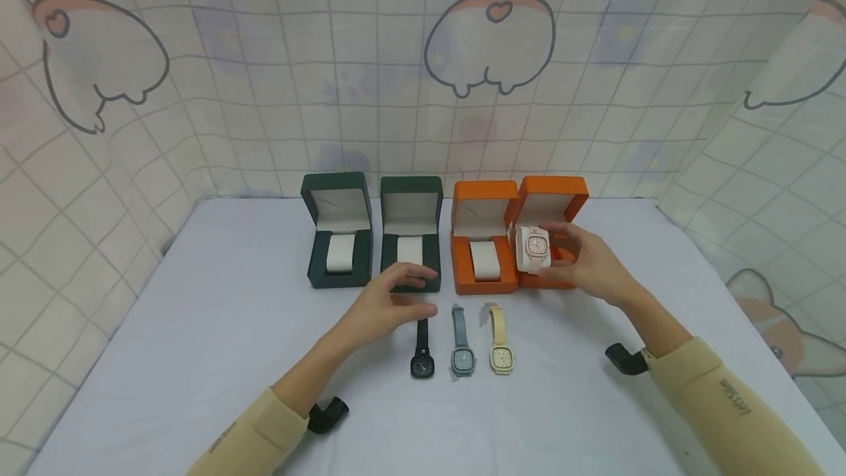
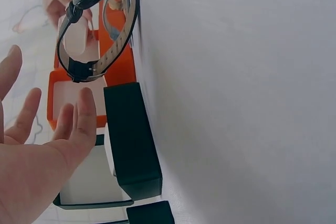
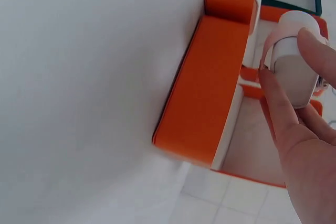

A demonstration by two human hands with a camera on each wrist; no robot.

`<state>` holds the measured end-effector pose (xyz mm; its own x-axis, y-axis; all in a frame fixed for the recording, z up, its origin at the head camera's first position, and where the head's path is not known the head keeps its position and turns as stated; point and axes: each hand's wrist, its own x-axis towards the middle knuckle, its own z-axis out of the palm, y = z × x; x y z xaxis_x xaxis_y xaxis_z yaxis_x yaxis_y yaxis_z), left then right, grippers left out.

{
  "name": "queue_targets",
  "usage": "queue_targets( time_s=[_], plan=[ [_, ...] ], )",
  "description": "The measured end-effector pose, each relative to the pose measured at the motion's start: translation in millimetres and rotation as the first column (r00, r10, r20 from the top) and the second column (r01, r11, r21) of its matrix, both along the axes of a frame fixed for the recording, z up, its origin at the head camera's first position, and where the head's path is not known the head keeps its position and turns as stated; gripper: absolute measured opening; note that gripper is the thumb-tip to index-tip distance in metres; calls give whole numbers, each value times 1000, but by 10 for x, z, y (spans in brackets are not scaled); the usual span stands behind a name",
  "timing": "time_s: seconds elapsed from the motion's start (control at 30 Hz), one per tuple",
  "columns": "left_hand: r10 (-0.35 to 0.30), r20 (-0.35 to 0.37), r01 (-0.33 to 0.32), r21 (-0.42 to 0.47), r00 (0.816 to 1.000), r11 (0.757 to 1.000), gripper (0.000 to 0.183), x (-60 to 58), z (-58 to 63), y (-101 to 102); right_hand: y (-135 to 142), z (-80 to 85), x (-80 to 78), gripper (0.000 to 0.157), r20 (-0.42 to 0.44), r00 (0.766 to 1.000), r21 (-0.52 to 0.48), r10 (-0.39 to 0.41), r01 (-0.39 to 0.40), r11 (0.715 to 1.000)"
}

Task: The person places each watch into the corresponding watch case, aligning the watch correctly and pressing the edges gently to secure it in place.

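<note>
In the head view my right hand [image 1: 591,263] pinches a white cushion [image 3: 291,74] with a pink watch [image 1: 537,244] strapped round it. It is held over the rightmost orange box [image 1: 554,197]. My left hand [image 1: 383,303] hovers with loosely spread fingers, holding nothing, above the black watch [image 1: 421,364] and in front of the right green box [image 1: 411,186]. A blue watch [image 1: 463,360] and a yellow watch [image 1: 501,358] lie flat to the right of the black one. The left wrist view shows the left hand [image 2: 58,145] beside the black watch's looped strap [image 2: 118,48].
The left green box [image 1: 339,189] and the left orange box [image 1: 485,193] stand with lids raised, each holding a white cushion. All the boxes form a row at the back of the white table [image 1: 198,329]. A patterned curtain [image 1: 370,94] hangs behind.
</note>
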<state>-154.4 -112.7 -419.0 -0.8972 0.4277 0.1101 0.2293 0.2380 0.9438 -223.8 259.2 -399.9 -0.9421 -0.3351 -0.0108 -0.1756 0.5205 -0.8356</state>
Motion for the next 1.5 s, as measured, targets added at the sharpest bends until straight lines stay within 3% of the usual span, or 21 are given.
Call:
queue_targets(
  time_s=[0.63,1.0,1.5],
  plan=[
    [-32,2,32,-51,999,998,52,61,35,-32,299,-61,-219,83,12,999,148,-43,40,988],
    [-39,10,40,-73,999,997,52,65,12,-37,260,-79,-291,76,46,999,185,-23,14,983],
    [-52,8,52,-94,999,994,53,71,-21,-74,222,-121,-376,71,32,999,268,-17,8,964]
  ],
)
